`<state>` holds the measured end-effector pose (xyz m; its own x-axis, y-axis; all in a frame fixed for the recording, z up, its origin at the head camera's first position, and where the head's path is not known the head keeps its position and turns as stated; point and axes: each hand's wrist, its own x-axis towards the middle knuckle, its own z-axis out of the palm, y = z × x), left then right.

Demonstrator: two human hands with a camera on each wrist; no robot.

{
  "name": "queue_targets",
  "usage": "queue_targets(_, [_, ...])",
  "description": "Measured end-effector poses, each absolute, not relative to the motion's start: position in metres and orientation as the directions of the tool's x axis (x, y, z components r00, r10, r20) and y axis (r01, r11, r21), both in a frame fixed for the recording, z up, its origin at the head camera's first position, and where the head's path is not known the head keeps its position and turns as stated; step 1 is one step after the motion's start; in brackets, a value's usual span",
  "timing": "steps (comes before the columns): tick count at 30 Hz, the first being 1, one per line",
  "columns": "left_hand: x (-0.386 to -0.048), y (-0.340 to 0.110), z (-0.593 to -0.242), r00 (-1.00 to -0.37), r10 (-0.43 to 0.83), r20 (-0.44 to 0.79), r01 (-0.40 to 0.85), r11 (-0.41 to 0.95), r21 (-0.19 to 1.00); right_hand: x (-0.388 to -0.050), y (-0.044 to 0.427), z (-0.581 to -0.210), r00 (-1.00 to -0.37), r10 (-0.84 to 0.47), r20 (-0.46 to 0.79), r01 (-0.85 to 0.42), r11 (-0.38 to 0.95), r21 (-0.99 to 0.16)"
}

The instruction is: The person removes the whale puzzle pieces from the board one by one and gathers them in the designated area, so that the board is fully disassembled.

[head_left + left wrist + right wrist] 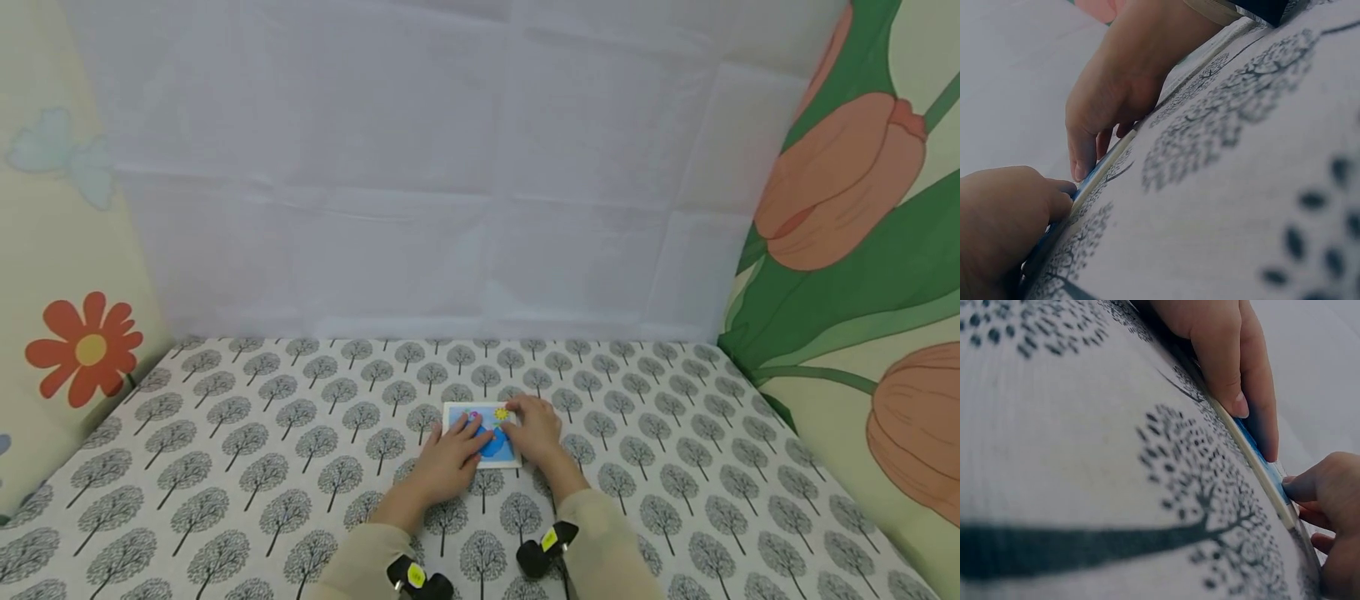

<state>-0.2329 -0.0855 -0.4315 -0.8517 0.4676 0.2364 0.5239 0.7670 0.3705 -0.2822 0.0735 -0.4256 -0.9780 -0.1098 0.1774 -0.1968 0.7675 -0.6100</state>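
Observation:
A small rectangular picture board [495, 450] with a pale rim lies flat on the cloth, showing blue shapes and a yellow flower. My left hand [442, 468] rests on its left part with fingers spread, covering some of the picture. At the right side, my right hand [537, 432] holds the board's edge, fingers bent and thumb over the blue surface. The right wrist view shows the right thumb on the blue face of the board [1260, 465], with the other fingers curled by its edge. In the left wrist view the board's rim [1104, 165] is seen edge-on.
A white cloth printed with dark trees [277, 517] covers the table. Behind it hangs a creased white sheet [420, 167]. Walls painted with a red flower [92, 350] and large tulips [843, 183] stand at the sides. Black devices are on both wrists.

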Motion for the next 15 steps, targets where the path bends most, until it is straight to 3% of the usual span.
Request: queue_targets(15, [-0.230, -0.085, -0.429, -0.857, 0.465, 0.222, 0.515, 0.779, 0.358, -0.293, 0.072, -0.440, -0.966, -0.096, 0.240, -0.227, 0.756, -0.614])
